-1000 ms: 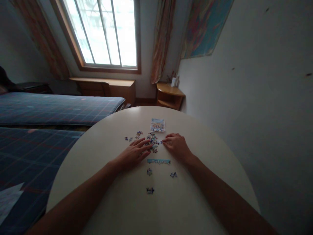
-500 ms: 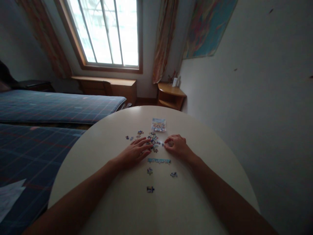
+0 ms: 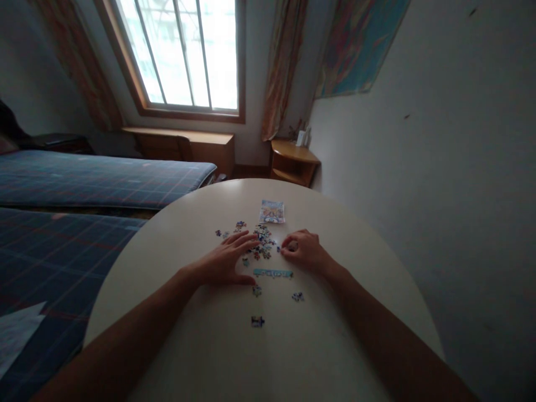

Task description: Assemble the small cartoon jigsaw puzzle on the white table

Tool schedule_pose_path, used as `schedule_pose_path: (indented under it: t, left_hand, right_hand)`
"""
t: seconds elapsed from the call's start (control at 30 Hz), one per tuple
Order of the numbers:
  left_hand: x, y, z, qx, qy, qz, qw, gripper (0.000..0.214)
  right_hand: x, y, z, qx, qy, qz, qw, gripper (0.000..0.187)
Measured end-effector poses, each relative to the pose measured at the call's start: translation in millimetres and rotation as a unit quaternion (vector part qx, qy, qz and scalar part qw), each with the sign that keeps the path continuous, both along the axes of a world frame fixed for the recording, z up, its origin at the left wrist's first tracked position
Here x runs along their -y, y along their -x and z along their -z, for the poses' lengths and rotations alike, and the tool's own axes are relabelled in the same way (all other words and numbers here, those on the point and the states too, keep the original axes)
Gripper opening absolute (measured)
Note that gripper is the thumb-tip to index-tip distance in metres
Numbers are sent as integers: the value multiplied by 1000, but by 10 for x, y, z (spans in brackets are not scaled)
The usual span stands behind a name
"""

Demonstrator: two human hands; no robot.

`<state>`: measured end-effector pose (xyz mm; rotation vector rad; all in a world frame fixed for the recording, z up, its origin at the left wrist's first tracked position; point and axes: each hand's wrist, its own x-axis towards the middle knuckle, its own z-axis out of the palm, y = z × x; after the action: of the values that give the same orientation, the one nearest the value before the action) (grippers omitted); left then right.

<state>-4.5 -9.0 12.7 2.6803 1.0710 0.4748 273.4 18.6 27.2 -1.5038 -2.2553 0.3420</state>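
Note:
My left hand [image 3: 228, 259] lies over the left side of a loose pile of jigsaw puzzle pieces [image 3: 263, 240], its fingers spread and the thumb stretched out. That thumb points at a joined strip of puzzle pieces [image 3: 273, 273] with a light blue edge. To the right of the pile, my right hand [image 3: 305, 250] is curled, thumb and forefinger pinched at a small blue puzzle piece [image 3: 278, 249]. Nearer to me lie a greenish puzzle piece [image 3: 257, 291], a small cluster of pieces [image 3: 297, 297] and a dark piece [image 3: 257, 321].
A picture card [image 3: 272, 211] lies behind the pile on the round white table [image 3: 326, 346]. A few stray pieces [image 3: 240, 225] sit to the left. Beds with plaid mattresses [image 3: 104, 178] stand at the left, and a white wall [image 3: 419, 195] runs along the right.
My left hand has shifted slightly left and opened wider, its thumb swinging down toward me and uncovering pieces. My right hand has barely moved.

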Motion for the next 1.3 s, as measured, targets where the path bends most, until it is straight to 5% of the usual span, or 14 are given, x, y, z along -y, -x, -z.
schedule_pose_path:
  t: [0.27, 0.47, 0.67, 1.13, 1.3]
  left_hand:
    - [0, 0, -16, -4, 4, 19, 1000, 97]
    - [-36, 93, -42, 6, 17, -1, 1000, 89]
    - [-33, 88, -58, 1, 19, 6, 1000, 85]
    - [-9, 3, 0, 6, 14, 12, 1000, 65]
    - [-9, -10, 21, 1, 6, 10, 1000, 68]
  right_hand:
    - [80, -3, -127, -21, 26, -74, 997, 13]
    - [403, 203, -233, -77, 46, -151, 984, 8]
    - [587, 417, -169, -59, 71, -112, 989, 8]
    - [576, 430, -87, -10, 28, -129, 991, 3]
    - [541, 354, -109, 1, 16, -164, 986, 26]
